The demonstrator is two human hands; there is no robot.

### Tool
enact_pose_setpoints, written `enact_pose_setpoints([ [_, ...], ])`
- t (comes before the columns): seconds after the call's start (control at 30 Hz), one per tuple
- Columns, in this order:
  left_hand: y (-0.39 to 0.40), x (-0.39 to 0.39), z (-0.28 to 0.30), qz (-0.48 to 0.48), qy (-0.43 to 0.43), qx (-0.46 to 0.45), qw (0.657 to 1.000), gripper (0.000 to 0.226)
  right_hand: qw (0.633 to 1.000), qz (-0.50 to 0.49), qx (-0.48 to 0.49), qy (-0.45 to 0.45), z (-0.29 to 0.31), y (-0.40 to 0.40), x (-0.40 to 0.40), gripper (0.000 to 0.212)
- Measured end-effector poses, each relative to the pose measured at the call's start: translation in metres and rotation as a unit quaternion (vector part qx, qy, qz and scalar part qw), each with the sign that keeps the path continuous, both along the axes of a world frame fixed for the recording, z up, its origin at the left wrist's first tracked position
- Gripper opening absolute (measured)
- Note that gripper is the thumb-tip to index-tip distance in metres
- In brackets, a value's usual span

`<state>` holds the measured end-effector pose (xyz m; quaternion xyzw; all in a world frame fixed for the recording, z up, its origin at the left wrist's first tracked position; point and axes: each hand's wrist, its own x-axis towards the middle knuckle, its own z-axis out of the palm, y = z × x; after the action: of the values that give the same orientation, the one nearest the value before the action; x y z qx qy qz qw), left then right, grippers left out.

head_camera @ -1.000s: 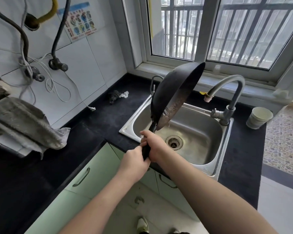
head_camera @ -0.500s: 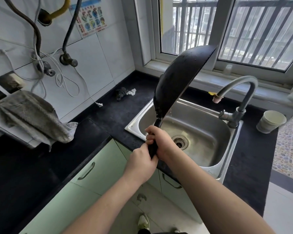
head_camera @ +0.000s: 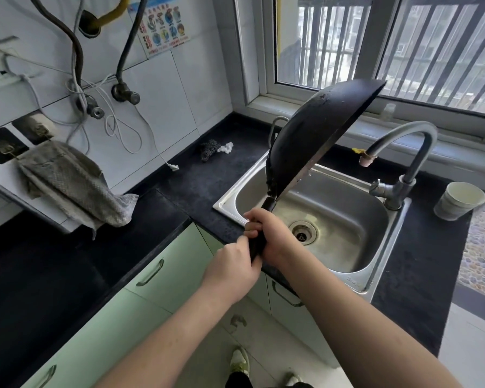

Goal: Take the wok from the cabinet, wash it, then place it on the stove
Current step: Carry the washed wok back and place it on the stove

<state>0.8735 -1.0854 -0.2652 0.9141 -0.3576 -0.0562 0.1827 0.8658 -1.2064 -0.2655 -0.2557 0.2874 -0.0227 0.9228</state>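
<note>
Hands clamp a black wok (head_camera: 317, 135) by its handle above a steel sink (head_camera: 361, 281). Head cam: right hand (head_camera: 272, 236) wraps the handle nearer the pan, fingers (head_camera: 251, 226) curled tight round it; left hand (head_camera: 231, 271) grips the handle's end just below, fingers closed & touching the right's. Wok rises up & away from the fingers, tipped on edge w/ its dark underside facing left, rim over the basin. Faucet (head_camera: 403, 152) stands right of the fingers, paper cup (head_camera: 458, 200) further right on the black counter (head_camera: 179, 191). Grey cloth (head_camera: 73, 183) hangs well left.
</note>
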Motion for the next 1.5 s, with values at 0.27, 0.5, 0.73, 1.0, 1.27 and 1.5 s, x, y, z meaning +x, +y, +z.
enact_pose_setpoints([
  [0.27, -0.003, -0.007, 0.01, 0.032, 0.071, -0.05, 0.996, 0.031, 0.998, -0.006, 0.044, -0.04, 0.001, -0.005, -0.008, 0.033],
  [0.5, -0.011, -0.021, 0.009, 0.044, 0.142, -0.051, 0.988, 0.008, 0.999, -0.007, -0.012, 0.029, -0.003, -0.008, -0.016, 0.028],
  [0.73, -0.03, -0.024, 0.014, 0.041, 0.178, -0.053, 0.982, 0.018, 0.996, -0.025, -0.054, 0.064, 0.002, -0.017, -0.016, 0.024],
  [1.0, -0.023, -0.018, 0.015, 0.054, 0.192, -0.038, 0.979, 0.02, 0.997, -0.015, -0.033, 0.069, 0.001, -0.012, -0.015, 0.029],
  [1.27, -0.011, -0.008, 0.023, 0.048, 0.241, -0.042, 0.968, 0.02, 0.999, -0.003, 0.01, 0.044, 0.003, -0.006, -0.008, 0.033],
  [1.5, 0.025, -0.005, 0.034, 0.097, 0.442, -0.165, 0.876, 0.022, 0.998, 0.053, 0.036, -0.018, 0.005, 0.026, -0.004, 0.038],
])
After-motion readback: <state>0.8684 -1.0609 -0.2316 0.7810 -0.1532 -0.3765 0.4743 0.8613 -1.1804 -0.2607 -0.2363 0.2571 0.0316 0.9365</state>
